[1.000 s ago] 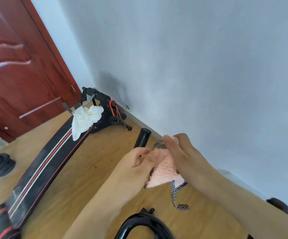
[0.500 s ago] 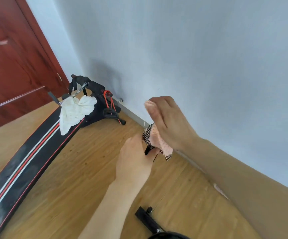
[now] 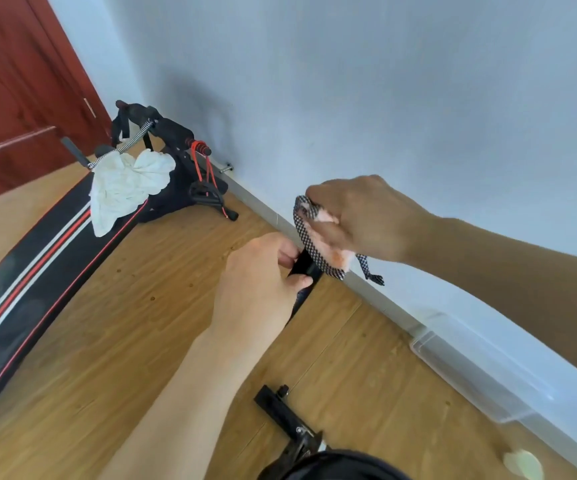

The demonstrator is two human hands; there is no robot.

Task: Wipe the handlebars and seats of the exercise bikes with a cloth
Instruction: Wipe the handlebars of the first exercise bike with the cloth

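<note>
As the right hand (image 3: 366, 220) curled its grip tight round the bunched pink cloth (image 3: 306, 235), the left hand (image 3: 256, 285) pinched the black handlebar (image 3: 306, 268) between thumb and fingers. The cloth sat right at the bar's top end, maybe touching it. The bar slanted up and away toward the wall (image 3: 384, 81), so I think the next wipe would slide down along it. A white rag (image 3: 124, 188) lay far off on a striped board (image 3: 27, 282).
</note>
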